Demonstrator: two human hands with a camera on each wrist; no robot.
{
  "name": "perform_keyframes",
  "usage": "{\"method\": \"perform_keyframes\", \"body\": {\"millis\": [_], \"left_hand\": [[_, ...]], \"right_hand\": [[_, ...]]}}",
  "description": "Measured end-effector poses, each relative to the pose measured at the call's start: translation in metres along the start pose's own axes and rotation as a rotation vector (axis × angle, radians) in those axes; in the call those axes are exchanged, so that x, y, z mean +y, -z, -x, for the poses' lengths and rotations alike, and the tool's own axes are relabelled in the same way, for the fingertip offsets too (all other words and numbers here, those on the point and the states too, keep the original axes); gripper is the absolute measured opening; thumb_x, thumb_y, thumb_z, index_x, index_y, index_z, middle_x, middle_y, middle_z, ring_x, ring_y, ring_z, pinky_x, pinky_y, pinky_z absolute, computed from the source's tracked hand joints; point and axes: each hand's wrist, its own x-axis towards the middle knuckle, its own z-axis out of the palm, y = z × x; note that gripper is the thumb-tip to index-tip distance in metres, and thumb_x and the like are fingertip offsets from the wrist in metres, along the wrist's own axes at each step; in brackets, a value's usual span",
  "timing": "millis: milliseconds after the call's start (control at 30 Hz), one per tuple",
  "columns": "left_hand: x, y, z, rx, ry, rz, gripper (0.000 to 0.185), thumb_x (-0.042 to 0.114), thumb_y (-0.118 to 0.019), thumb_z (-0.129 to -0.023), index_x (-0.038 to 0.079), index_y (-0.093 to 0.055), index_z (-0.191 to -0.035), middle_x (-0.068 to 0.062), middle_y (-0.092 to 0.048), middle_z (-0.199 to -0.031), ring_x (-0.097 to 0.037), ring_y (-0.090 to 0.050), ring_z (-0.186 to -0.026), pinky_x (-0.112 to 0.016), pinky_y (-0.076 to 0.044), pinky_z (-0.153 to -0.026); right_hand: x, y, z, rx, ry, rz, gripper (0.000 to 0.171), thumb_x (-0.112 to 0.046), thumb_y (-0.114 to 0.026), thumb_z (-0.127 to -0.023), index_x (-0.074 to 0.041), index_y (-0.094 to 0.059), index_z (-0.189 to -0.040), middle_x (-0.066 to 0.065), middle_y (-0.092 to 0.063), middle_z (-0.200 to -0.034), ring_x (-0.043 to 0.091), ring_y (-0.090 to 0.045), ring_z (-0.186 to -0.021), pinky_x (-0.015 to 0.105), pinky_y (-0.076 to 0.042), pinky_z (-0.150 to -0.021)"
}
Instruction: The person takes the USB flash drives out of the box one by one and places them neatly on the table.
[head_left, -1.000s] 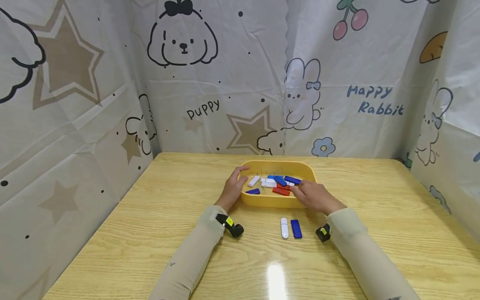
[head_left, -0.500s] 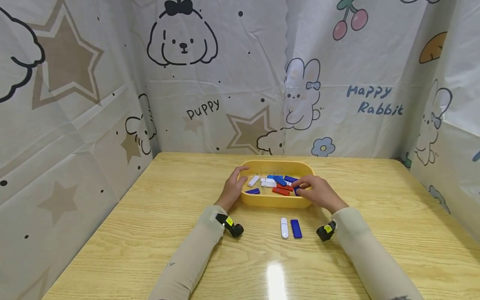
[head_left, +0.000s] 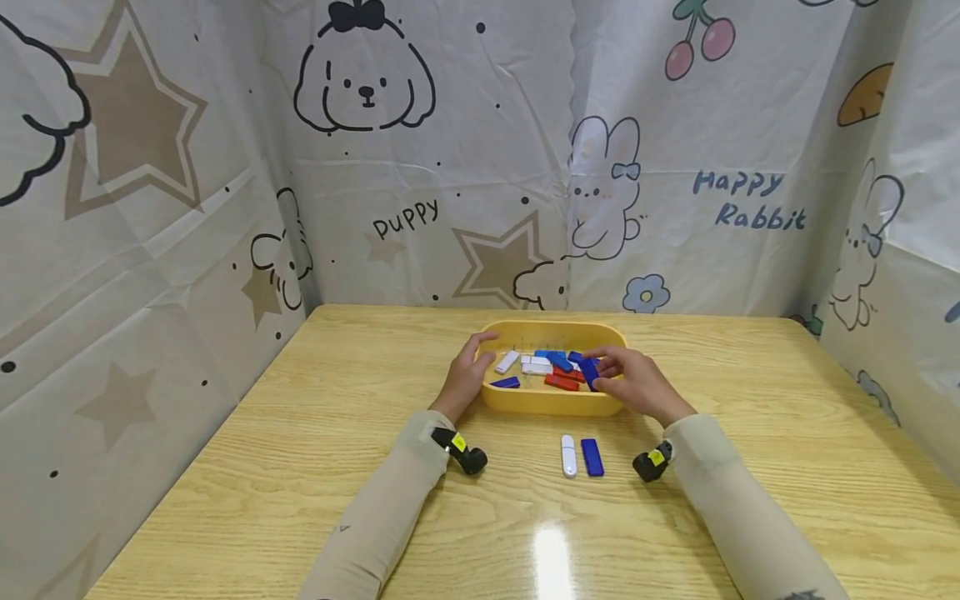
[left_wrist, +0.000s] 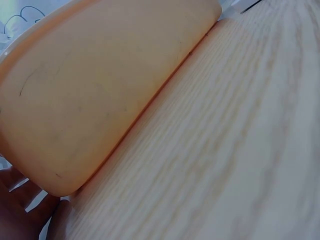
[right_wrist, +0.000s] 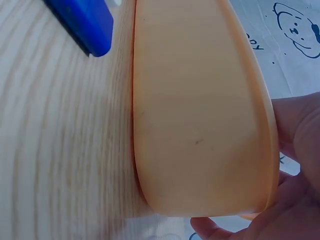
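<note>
My left hand (head_left: 462, 379) holds the left end of a yellow plastic bin (head_left: 551, 404); in the left wrist view its fingers (left_wrist: 25, 200) lie along the bin's end wall. Over the right end, my right hand (head_left: 637, 383) pinches a dark blue USB stick (head_left: 590, 375) tilted upright between thumb and fingers. Inside the bin lie several more sticks: white (head_left: 537, 368), red (head_left: 562, 382), lighter blue (head_left: 559, 361), and a dark blue one (head_left: 506, 383) at the front left. From the right wrist view, the bin wall (right_wrist: 200, 110) hides the pinched stick.
On the wooden table (head_left: 337, 500), in front of the bin, a white USB stick (head_left: 569, 457) and a dark blue USB stick (head_left: 592, 458) lie side by side between the forearms. A printed curtain (head_left: 450, 167) encloses the table's back and sides.
My right hand drew back slightly from deep in the bin's right end, and a dark blue USB stick now stands raised in its fingers. The left hand stayed on the bin.
</note>
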Motion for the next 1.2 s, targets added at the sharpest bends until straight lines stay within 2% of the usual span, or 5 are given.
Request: {"method": "perform_keyframes", "body": {"millis": [200,433,667,900,1200], "left_hand": [[-0.001,-0.001,0.0,-0.003,-0.002,0.004,0.036,0.018,-0.045,-0.098,0.016,-0.051,-0.134,-0.004,-0.045,-0.146,-0.022,-0.03,-0.141,-0.046,-0.02,-0.115],[0.0,-0.001,0.001,-0.005,0.009,0.02,0.037,0.018,-0.045,-0.098,0.016,-0.051,-0.134,-0.004,-0.044,-0.147,-0.024,-0.029,-0.141,-0.048,-0.018,-0.115],[0.001,0.0,0.001,-0.013,0.008,0.024,0.037,0.018,-0.045,-0.098,0.015,-0.05,-0.135,-0.004,-0.044,-0.147,-0.024,-0.028,-0.142,-0.049,-0.017,-0.115],[0.001,0.001,-0.001,0.004,-0.019,0.002,0.038,0.017,-0.047,-0.096,0.014,-0.052,-0.133,-0.007,-0.047,-0.144,-0.026,-0.033,-0.139,-0.048,-0.022,-0.114],[0.003,0.0,0.001,-0.004,0.006,0.014,0.038,0.018,-0.045,-0.097,0.014,-0.051,-0.134,-0.007,-0.045,-0.146,-0.025,-0.03,-0.14,-0.047,-0.019,-0.115]], "right_hand": [[-0.002,-0.003,0.001,0.01,0.016,-0.021,0.036,-0.008,-0.064,-0.091,-0.008,-0.053,-0.125,0.014,-0.059,-0.108,0.028,-0.059,-0.095,0.039,-0.052,-0.081],[-0.003,-0.004,0.001,0.048,-0.041,-0.061,0.037,-0.014,-0.062,-0.094,-0.002,-0.051,-0.127,0.016,-0.059,-0.111,0.029,-0.062,-0.096,0.039,-0.054,-0.082],[-0.001,0.0,0.001,0.058,-0.03,-0.226,0.028,-0.015,-0.049,-0.101,0.002,-0.046,-0.123,0.021,-0.06,-0.112,0.03,-0.067,-0.097,0.031,-0.05,-0.075],[0.001,0.003,0.0,0.051,0.016,-0.34,0.039,-0.028,-0.036,-0.105,0.001,-0.05,-0.127,0.024,-0.059,-0.113,0.031,-0.067,-0.097,0.045,-0.047,-0.096],[0.0,0.006,0.002,0.033,-0.014,-0.367,0.054,-0.046,-0.033,-0.103,-0.006,-0.052,-0.134,0.022,-0.056,-0.126,0.032,-0.06,-0.111,0.048,-0.041,-0.102]]}}
